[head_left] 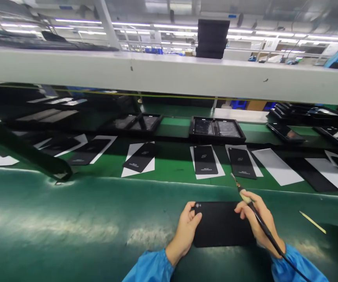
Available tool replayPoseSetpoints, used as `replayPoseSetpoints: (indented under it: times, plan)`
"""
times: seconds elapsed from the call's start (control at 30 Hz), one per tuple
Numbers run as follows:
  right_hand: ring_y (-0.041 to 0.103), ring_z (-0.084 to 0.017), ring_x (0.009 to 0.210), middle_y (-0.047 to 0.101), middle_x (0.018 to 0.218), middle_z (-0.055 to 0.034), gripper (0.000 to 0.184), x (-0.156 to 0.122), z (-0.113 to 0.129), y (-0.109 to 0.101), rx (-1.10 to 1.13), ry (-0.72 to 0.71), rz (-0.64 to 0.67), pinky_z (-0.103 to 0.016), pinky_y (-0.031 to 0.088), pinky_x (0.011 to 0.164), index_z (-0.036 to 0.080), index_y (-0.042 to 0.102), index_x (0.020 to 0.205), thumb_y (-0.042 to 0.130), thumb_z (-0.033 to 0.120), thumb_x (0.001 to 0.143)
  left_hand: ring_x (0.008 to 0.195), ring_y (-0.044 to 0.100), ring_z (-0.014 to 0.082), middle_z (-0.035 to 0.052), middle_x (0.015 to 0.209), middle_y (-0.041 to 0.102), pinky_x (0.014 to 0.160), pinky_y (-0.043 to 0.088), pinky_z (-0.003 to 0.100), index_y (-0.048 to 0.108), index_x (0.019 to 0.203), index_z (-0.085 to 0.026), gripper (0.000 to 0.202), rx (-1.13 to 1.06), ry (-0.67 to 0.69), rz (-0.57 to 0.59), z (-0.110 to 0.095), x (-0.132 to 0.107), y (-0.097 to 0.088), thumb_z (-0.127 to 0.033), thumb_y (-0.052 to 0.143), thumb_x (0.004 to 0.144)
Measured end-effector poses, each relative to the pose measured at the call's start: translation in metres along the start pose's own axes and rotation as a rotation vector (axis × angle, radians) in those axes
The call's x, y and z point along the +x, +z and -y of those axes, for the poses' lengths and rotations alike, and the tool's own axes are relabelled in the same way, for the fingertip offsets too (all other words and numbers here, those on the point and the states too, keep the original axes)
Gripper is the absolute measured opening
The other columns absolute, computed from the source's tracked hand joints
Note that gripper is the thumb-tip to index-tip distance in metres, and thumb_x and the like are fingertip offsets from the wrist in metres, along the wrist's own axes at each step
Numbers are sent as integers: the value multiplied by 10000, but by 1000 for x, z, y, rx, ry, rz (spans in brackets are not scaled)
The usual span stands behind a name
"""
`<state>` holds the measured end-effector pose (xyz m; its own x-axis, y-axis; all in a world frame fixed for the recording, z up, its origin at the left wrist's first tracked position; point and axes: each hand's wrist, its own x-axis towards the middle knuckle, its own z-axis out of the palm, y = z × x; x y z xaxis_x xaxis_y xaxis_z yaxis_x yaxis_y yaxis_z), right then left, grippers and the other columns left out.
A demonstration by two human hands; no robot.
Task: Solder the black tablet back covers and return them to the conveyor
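A black rectangular panel (220,227), like a tablet's back cover, lies on the green bench mat in front of me. My left hand (188,225) grips its left end, thumb on top near a small marking in the corner. In my right hand (258,215) is a soldering iron (247,197), its tip pointing up and away to the left, above the mat's far edge. The fingers of that hand also reach over the panel's upper right part; whether they press on it I cannot tell. The iron's black cord runs down past my right sleeve.
Beyond the mat, a green conveyor belt (173,168) carries several black panels (205,160) on white sheets (277,166). Behind it stand black trays (217,129). A thin yellowish stick (312,222) lies right of my hand. A dark post (25,150) slants at left; a white shelf beam (169,76) crosses above.
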<state>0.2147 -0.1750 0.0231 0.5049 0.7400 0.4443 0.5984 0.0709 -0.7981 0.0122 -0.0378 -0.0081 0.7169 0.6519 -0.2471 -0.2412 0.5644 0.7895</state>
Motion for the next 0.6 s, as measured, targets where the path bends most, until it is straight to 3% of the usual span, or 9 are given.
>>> replayPoseSetpoints:
  times: [0.1, 0.2, 0.3, 0.43, 0.6]
  plan:
    - [632, -146, 498, 734, 757, -21, 303, -15, 7, 11, 189, 146, -75, -267, 554, 506, 231, 571, 1280, 543, 322, 993, 689, 709, 169, 12, 786, 747, 687, 529, 265, 535, 986, -204, 394, -6, 3, -3, 0, 0, 1, -379, 809, 763]
    - [610, -145, 451, 724, 685, -21, 236, -24, 9, 17, 217, 121, -68, -252, 516, 426, 233, 684, 1161, 567, 331, 981, 634, 688, 153, 1, 749, 735, 654, 522, 253, 537, 957, -198, 396, 9, -6, -13, 2, 1, 0, -366, 821, 737]
    - [699, -184, 616, 756, 787, -41, 184, -25, 12, 19, 113, 3, -13, -277, 578, 534, 250, 748, 1051, 619, 324, 944, 604, 672, 143, -12, 728, 722, 627, 521, 248, 535, 956, -199, 382, 37, -18, -27, 2, 1, -1, -346, 813, 738]
    - [732, -204, 819, 760, 919, -40, 146, -23, 21, 25, 54, -101, 42, -312, 609, 743, 261, 738, 1005, 678, 199, 888, 587, 663, 134, -18, 726, 718, 601, 519, 238, 514, 964, -204, 369, 54, -36, -30, 0, 2, 0, -307, 794, 747]
    - [717, -192, 848, 739, 914, -48, 244, -21, 28, 30, 109, -183, 150, -310, 587, 750, 245, 714, 1041, 649, 75, 878, 567, 653, 131, -13, 720, 711, 570, 497, 223, 509, 960, -204, 364, 60, -41, -27, -1, 1, 1, -297, 790, 748]
